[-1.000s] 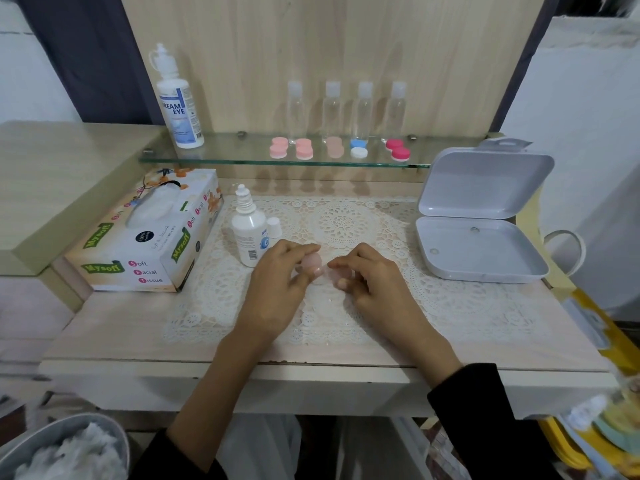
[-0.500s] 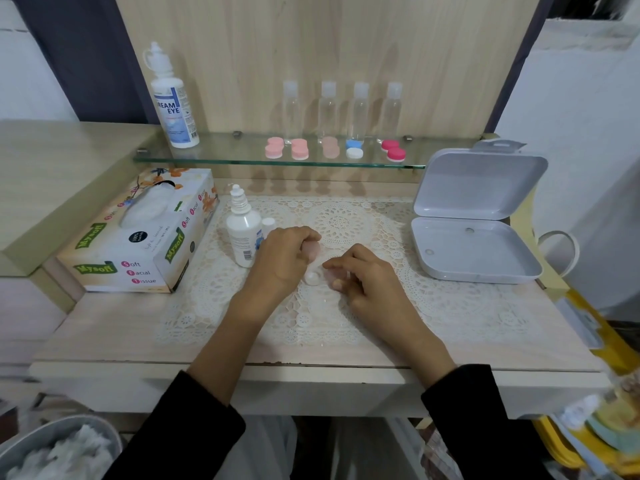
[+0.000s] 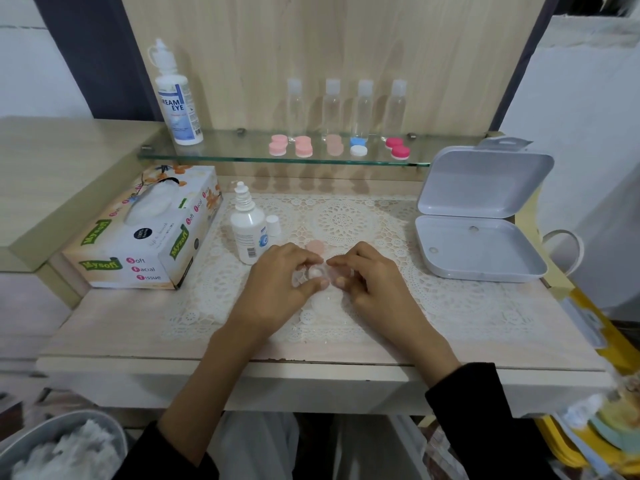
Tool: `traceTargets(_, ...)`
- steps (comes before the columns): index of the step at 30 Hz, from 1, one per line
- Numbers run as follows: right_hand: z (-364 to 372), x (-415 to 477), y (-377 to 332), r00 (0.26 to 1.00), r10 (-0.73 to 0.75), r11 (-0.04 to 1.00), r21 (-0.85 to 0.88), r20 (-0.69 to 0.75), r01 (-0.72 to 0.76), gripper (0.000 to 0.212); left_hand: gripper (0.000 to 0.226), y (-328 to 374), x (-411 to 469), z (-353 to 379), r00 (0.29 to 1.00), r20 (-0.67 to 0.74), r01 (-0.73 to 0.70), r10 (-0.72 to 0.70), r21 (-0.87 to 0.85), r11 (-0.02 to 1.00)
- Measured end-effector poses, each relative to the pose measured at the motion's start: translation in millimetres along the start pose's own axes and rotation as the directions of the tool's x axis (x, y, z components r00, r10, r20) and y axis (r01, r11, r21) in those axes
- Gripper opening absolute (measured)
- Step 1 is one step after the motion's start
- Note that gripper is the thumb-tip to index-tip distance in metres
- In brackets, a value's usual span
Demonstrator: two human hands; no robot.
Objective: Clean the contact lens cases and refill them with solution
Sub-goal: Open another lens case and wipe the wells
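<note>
Pinching the lens case (image 3: 316, 272), the left hand (image 3: 277, 289) and right hand (image 3: 377, 289) flank it.

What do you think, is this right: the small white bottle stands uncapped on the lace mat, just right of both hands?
No. The head view shows the small white bottle standing uncapped on the lace mat just left of the left hand and right hand.

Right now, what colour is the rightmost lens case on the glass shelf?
Deep pink caps over a white base on that lens case, seen in the head view.
</note>
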State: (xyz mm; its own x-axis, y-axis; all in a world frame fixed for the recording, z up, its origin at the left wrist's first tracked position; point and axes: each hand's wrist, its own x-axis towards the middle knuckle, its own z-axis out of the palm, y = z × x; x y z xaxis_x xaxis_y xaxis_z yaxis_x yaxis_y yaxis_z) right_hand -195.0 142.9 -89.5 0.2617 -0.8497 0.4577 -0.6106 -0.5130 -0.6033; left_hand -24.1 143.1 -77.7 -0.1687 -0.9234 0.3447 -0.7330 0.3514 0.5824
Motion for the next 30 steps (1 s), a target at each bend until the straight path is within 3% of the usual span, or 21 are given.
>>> traceTargets(5,1.0,0.7,1.4,0.999,0.035,0.996,-0.079,-0.016,-0.036,0.032,0.027,-1.2,1.6,1.1,1.000,-0.020,-0.002,0.001,-0.043,0.999)
traceTargets(9,-0.6,2.8,4.3,0.994,0.105,0.993,-0.047,-0.040,-0.107,0.029,0.027,-0.2,2.2,1.7,0.999,-0.031,0.009,-0.011,-0.055,0.998)
traceTargets(30,-1.6,18.4,8.3,0.996,0.038,0.999,0.005,0.086,-0.039,0.022,0.028,5.5,1.9,3.4,0.996,-0.075,0.046,-0.053,-0.091,0.995)
